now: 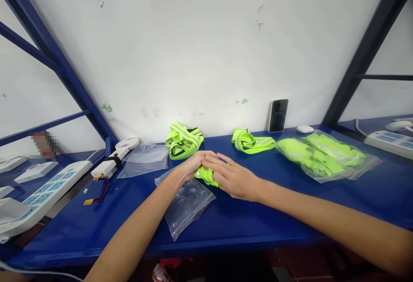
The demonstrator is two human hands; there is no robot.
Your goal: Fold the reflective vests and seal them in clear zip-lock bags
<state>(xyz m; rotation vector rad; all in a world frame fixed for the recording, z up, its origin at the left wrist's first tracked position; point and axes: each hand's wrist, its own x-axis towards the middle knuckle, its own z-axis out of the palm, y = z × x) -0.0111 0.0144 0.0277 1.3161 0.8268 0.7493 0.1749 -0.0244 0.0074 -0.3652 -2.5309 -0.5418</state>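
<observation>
Both my hands meet over a bundled neon-yellow reflective strap [207, 176] near the middle of the blue table. My left hand [192, 164] is curled round its left side. From the right, my right hand [237, 179] presses on it with the fingers together, overlapping the left fingertips. Much of the bundle is hidden under the hands. Below my left wrist lies a clear zip bag [187, 206], flat on the table. Beyond the hands, against the wall, are a looped reflective strap [183, 140] and another rolled one [253, 141] with its end stretched to the right.
More straps sit in clear bags [325, 153] at the right. Another clear bag [145, 159] lies at the left, beside a small white fan [127, 144] and a wired connector [97, 194]. A phone-like device [278, 115] leans on the wall. Power strips [48, 194] stand at the left.
</observation>
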